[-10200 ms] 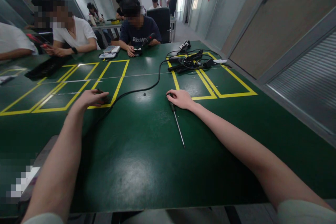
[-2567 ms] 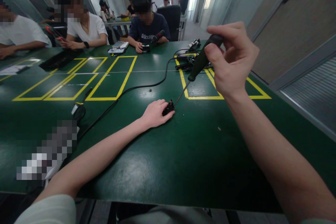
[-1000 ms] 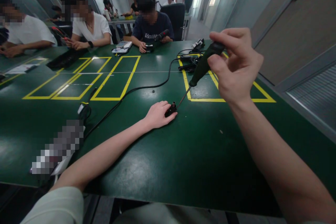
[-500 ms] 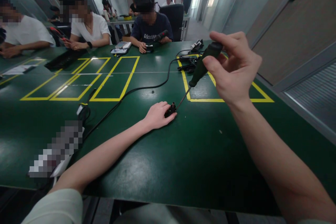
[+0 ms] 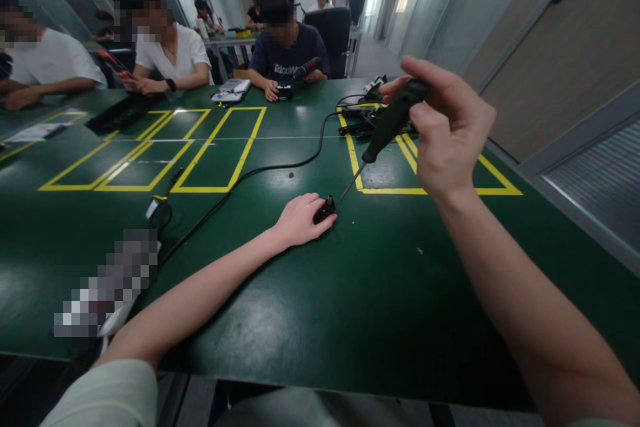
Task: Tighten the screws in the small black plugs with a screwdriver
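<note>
Left grip (image 5: 301, 219) clamped on black part (image 5: 325, 211) at bench (image 5: 280, 320); right grip (image 5: 454, 121), higher and rightward, clamped on screwdriver (image 5: 389, 124), tip beside left grip.

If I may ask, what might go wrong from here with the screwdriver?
Should the screwdriver slip, its tip might jab the left hand, which grips the small black part right beside it. That part, steadied by this hand alone, might also twist loose if pushed hard.
</note>
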The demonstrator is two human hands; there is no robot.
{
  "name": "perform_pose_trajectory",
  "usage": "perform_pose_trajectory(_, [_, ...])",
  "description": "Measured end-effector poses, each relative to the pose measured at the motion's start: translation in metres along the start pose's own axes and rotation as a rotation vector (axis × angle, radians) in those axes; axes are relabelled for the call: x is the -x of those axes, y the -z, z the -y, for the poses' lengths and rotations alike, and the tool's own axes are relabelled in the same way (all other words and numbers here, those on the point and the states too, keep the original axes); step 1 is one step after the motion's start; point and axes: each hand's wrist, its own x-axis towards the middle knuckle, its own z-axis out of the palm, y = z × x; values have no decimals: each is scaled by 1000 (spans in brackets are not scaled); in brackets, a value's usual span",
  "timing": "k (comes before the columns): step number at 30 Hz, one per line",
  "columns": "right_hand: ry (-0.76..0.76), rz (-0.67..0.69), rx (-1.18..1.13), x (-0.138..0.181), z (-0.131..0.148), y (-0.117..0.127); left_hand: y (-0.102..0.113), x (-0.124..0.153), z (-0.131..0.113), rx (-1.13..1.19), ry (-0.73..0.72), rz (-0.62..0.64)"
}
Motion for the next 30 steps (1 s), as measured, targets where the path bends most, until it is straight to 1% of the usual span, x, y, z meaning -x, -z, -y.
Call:
perform_pose_trajectory(6, [0, -12, 83, 0, -1, 2, 0, 0, -2, 10, 3, 6])
perform_pose_trajectory(13, [-16, 32, -53, -2, 3, 2, 1, -1, -1, 15, 3, 5])
perform_pose_trajectory(17, [44, -19, 35, -3, 6, 1, 3, 0, -4, 3, 18, 23])
perform_pose_trajectory(19, [30, -26, 47, -4, 5, 1, 5, 0, -7, -6, 32, 25])
perform_pose_trajectory(21, [-5, 17, -4, -4, 3, 1, 6, -1, -10, -13, 59, 21])
perform_pose_trajectory(25, [-35, 151, -97, -2, 2, 1, 7, -3, -18, -3, 160, 12])
perform_pose_trajectory(30, [-100, 223, -77, 2, 8, -3, 5, -4, -23, 52, 259, -12])
